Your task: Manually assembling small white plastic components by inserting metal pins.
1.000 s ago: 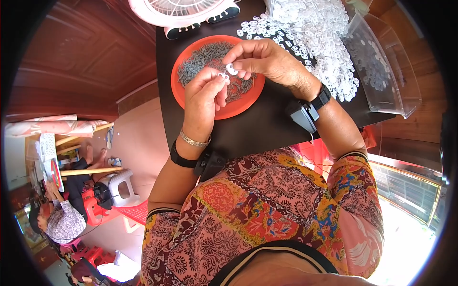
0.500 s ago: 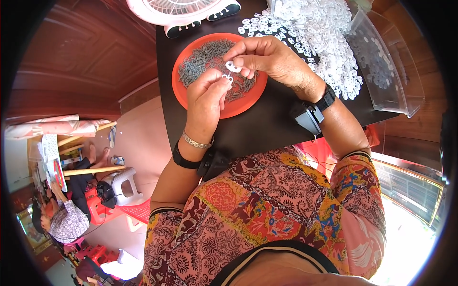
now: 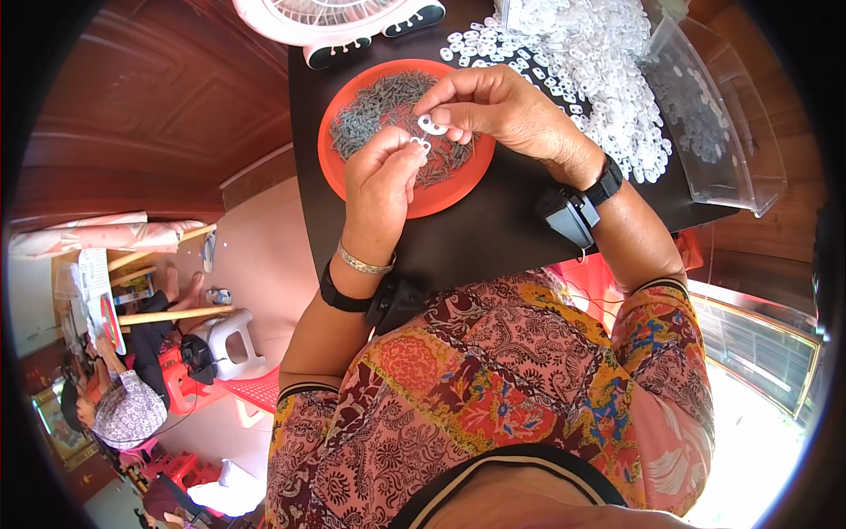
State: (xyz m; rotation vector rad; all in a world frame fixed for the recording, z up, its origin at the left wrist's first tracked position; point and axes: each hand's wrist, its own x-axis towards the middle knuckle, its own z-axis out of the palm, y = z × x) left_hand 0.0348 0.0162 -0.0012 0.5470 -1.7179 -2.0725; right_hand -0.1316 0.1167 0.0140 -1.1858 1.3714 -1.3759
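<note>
Over an orange-red plastic basin (image 3: 434, 204) of grey screws (image 3: 374, 101), both my hands are raised close together. Between thumb and fingers, my right hand (image 3: 507, 110) pinches a small white oval plastic piece with two holes (image 3: 431, 124). My left hand (image 3: 381, 176) is closed on another small white holed plastic piece (image 3: 421, 144), mostly covered by the fingertips. The two pieces are nearly touching; whether a screw sits between them I cannot make out. Behind my right hand spreads a big heap of the same white plastic pieces (image 3: 608, 97).
A clear plastic bin (image 3: 736, 176) lies tipped at the right table edge, some pieces inside. At the far left of the black table (image 3: 467, 251) stands a pink-white fan (image 3: 308, 31). Another person (image 3: 132, 410) sits left, near plastic stools (image 3: 233, 344).
Almost nothing differs. The piece in my right hand has tilted slightly; both hands stay in the same place above the basin.
</note>
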